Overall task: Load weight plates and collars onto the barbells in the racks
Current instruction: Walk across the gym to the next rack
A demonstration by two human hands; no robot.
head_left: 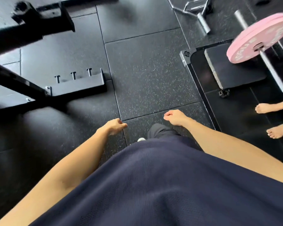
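This is a gym: speckled black rubber floor tiles (147, 75), a black steel rack base (78, 86) with storage pegs at left, a pink weight plate (255, 39) on a barbell (274, 75) at right, and chrome curl bars (194, 12) lying far right.

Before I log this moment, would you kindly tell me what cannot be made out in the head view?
- Pink plate: its lettering is motion-blurred and unreadable, and the right edge of the picture cuts it off.
- Barbell: the right edge cuts it off, so no rack shows, and whether a collar sits on it is unclear.
- Left hand and right hand: both empty, fingers loosely curled.
- Feet: shirt hides most.
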